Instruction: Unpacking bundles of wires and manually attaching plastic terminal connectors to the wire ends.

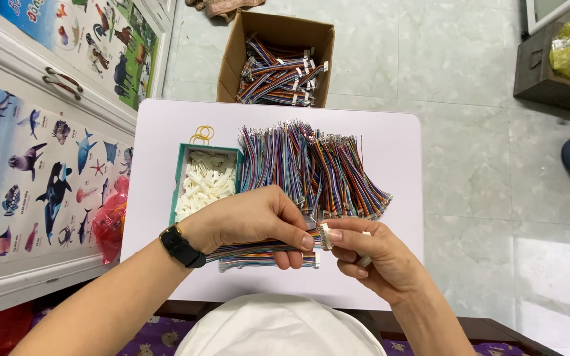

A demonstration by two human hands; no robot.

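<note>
While the person is sitting at the white surface (pixel 390 151), the left hand (pixel 252 221) is pinching a flat bundle of coloured wires (pixel 245 250) near its end, and the right hand (pixel 371 254) is gripping a small white connector (pixel 325 236) at the wire tips. Both are hanging just above the surface, in front of the big pile of loose wires (pixel 311 168). Beside it, a green tray (pixel 178 178) is holding more white connectors. I am thinking the thin tips could bend or miss their slots if the hands are pushing at an angle, and the bundle could slip.
</note>
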